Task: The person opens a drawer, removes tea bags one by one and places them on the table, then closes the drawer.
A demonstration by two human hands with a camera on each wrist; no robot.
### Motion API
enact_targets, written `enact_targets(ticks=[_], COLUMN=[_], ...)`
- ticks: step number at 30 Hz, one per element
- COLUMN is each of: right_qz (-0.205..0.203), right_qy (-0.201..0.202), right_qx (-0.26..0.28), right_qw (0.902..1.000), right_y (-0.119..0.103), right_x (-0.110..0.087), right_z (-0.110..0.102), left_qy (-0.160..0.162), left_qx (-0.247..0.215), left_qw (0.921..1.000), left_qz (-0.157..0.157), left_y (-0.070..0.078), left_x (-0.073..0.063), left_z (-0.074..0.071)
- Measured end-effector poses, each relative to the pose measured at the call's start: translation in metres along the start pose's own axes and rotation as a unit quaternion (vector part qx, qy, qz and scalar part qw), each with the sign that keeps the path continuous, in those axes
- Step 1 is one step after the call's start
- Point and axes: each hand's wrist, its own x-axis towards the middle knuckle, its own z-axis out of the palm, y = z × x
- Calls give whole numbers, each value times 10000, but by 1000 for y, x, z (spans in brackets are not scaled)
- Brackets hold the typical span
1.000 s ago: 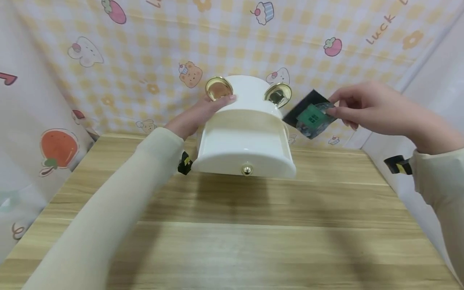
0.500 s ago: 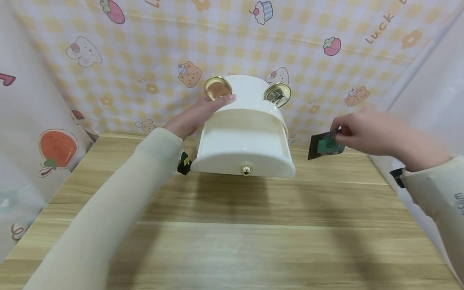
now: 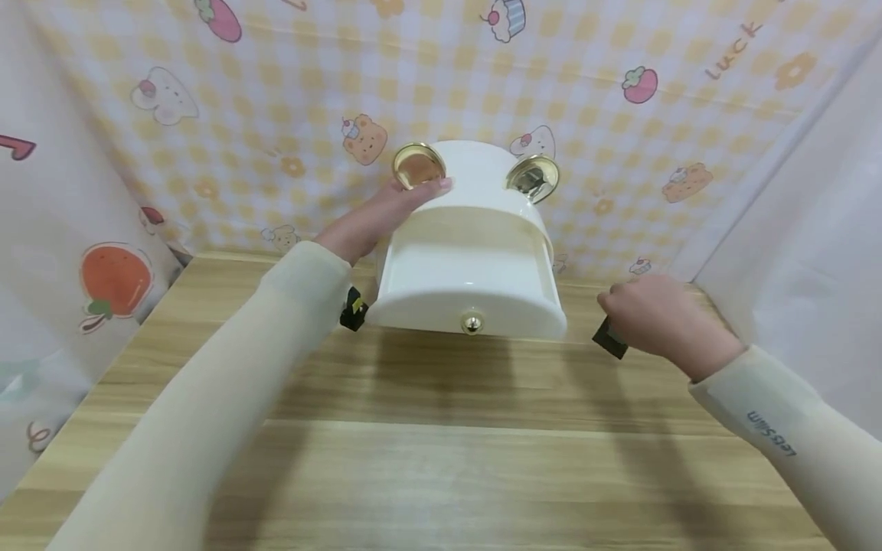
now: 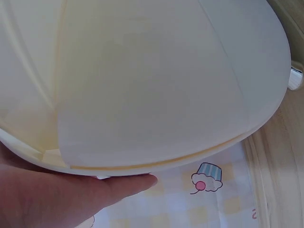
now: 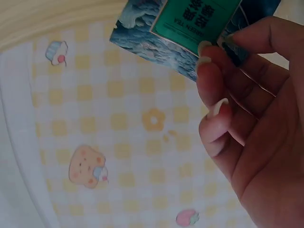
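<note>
Two hands are at work in the head view, and we see them on either side of a cream-white storage box (image 3: 468, 260) at the centre of the frame, standing on the wooden table (image 3: 441, 459). Our left hand (image 3: 382, 218) lies on the box's upper left edge with straight fingers pressed flat against it, just beside one of two gold round ears (image 3: 416, 164); the left wrist view shows the same fingers (image 4: 118, 187) stretched along the box's rim. Our right hand (image 3: 651, 317), at the right of the frame and low near the table, pinches a dark sachet (image 3: 609, 338), of which only a corner shows there. In the right wrist view the sachet (image 5: 190, 28) sits at the top, its green label visible, clamped between curled fingertips (image 5: 209, 71). A gold knob (image 3: 472, 323) marks the box's front.
</note>
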Motion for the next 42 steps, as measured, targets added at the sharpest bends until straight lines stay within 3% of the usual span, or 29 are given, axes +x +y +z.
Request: enact_targets(ticks=[3,9,12,16,19,26,36,42], right_qz=[-217,-577,-706,-784,-735,-631,-471,-499], right_qy=[126,165,115,43,21,307,272,732], right_qx=[-78,-427,-533,-341,-200,-90,-153,117], right_qw=[9997,9973,9960,9963,9971,9975,9984,9960], right_y=[-7,-24,-33,-41,-43,-43,-40,-39], right_x=[1,1,1,3,2,5,9,12], right_z=[16,45,56,70,78,86,94,96], left_qy=[23,6,57,127,84,395,-13,157], left_qx=[309,168,367,725,544,530,84,548], left_qw=[9995,9998,9993,9973,9985,9977,9999,9983], left_qz=[9,45,99,-25,-55,179,147,138], left_y=[1,1,2,2,1,3,2,2], left_x=[-1,0,-1,-2,-1,4,-3,-1], left_z=[-1,-1,0,0,0,2,0,0])
